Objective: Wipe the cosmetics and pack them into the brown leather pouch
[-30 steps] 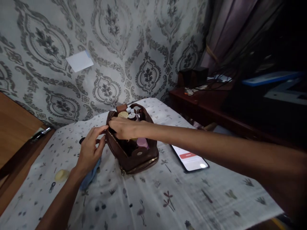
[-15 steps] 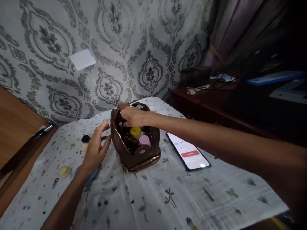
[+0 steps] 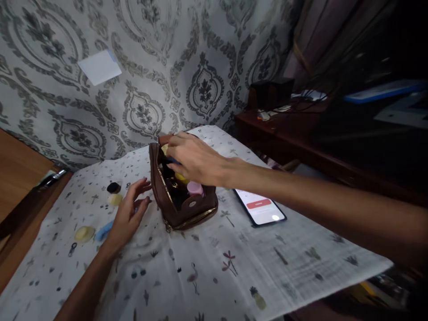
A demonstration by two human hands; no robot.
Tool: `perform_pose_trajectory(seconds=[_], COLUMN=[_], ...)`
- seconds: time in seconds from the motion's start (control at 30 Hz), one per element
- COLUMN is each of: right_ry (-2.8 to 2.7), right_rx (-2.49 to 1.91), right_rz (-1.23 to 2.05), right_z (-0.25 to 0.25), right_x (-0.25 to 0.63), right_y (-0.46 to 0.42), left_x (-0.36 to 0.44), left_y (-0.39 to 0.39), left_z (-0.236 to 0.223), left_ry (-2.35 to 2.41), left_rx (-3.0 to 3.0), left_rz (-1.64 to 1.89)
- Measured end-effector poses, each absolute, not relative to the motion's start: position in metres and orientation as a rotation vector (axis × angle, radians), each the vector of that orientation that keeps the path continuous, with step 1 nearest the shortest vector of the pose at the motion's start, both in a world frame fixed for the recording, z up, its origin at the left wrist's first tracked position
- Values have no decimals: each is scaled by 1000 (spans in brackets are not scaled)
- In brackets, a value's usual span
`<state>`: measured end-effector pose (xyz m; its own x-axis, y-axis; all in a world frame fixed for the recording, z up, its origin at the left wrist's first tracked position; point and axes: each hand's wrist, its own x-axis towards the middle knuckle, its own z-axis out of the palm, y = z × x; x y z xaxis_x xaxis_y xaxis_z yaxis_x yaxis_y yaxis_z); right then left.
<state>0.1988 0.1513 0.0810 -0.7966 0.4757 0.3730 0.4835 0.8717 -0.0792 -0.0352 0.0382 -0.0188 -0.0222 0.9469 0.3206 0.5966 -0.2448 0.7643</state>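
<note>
A brown leather pouch [image 3: 187, 209] stands open on the patterned cloth, with a pink-capped jar [image 3: 195, 188] and a yellow-capped jar [image 3: 181, 178] showing inside. My right hand [image 3: 194, 157] hovers over the pouch's mouth, its fingers curled down into it; whether they hold anything is hidden. My left hand [image 3: 129, 214] rests just left of the pouch with fingers spread, touching nothing but the cloth. A blue item [image 3: 103, 232] lies beside that wrist.
A lit phone [image 3: 259, 206] lies right of the pouch. Left of it lie a black cap [image 3: 113, 187], a pale round piece [image 3: 115, 199] and a yellow disc [image 3: 84, 233]. A dark wooden side table [image 3: 267, 129] stands behind on the right, patterned wallpaper beyond.
My right hand moved from the pouch's left rim to above its open mouth. My left hand let go of the rim and dropped to the cloth. The view shifted slightly.
</note>
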Motion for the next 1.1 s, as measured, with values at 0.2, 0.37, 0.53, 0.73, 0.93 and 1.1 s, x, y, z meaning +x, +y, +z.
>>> perform_pose_trajectory(seconds=[0.2, 0.37, 0.53, 0.73, 0.93, 1.1], right_ry=[-2832, -2723, -2640, -2575, -2452, -2417], right_rx=[-283, -230, -247, -258, -268, -205], right_rz=[-51, -90, -84, 14, 33, 3], right_z=[43, 22, 17, 7, -4, 10], right_x=[245, 266, 270, 270, 259, 244], right_y=[108, 95, 97, 97, 97, 84], left_x=[-46, -48, -51, -51, -45, -51], left_y=[4, -7, -7, -5, -8, -15], left_z=[-38, -50, -61, -64, -55, -51], left_ry=[1776, 1744, 1716, 1708, 1678, 1682], left_rx=[1987, 2198, 2291, 2311, 2325, 2372], left_rz=[930, 751, 713, 694, 715, 745])
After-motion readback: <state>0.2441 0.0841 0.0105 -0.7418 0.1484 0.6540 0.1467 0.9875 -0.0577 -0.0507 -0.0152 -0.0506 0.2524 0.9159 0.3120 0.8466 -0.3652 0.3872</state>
